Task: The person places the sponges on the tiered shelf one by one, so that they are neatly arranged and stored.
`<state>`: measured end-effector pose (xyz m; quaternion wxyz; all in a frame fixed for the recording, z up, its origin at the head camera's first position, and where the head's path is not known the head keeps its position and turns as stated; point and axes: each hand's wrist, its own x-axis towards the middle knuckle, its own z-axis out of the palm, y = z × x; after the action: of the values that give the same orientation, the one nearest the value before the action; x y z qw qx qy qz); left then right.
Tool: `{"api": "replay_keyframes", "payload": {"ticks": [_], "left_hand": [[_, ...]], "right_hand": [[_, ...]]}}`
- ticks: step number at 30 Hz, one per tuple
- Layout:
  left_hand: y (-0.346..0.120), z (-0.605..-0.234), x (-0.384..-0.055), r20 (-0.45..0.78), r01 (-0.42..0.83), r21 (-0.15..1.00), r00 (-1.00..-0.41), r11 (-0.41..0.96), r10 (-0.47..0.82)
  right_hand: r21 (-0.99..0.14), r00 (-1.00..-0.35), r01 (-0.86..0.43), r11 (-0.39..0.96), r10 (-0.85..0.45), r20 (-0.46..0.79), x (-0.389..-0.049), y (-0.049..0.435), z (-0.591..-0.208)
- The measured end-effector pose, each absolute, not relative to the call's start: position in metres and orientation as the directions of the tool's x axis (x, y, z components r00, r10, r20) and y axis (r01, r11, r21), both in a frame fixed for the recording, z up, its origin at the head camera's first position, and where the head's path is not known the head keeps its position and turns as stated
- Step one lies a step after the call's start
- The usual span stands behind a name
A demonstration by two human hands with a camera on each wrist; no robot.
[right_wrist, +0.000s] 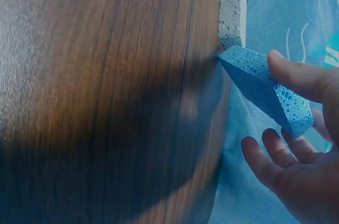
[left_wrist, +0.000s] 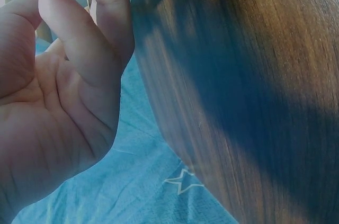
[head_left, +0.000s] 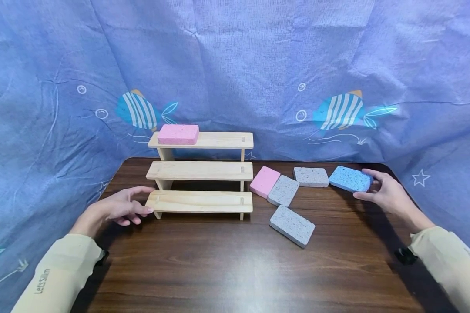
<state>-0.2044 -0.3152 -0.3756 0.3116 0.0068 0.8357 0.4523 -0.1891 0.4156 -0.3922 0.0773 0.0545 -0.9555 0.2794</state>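
A three-tier wooden display shelf stands left of centre on the table. My left hand is at the left end of its lowest tier, thumb and a fingertip at the board's edges. In the left wrist view the left hand shows curled fingers, and the contact is mostly hidden. At the back right, my right hand pinches a blue sponge by its right end. The right wrist view shows this blue sponge tilted, its far end close to a grey sponge.
A pink sponge lies on the top tier's left. Right of the shelf lie another pink sponge and grey sponges. Behind the dark wooden table hangs a blue fish-print cloth.
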Motion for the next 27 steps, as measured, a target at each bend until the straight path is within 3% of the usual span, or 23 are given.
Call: {"api": "replay_keyframes", "payload": {"ticks": [27], "left_hand": [[-0.316, -0.377, -0.208, -0.518, -0.262, 0.745, -0.806, 0.613, 0.287]], "right_hand": [[-0.681, -0.978, -0.138, 0.719, 0.009, 0.208, -0.186, 0.405, -0.362]]}}
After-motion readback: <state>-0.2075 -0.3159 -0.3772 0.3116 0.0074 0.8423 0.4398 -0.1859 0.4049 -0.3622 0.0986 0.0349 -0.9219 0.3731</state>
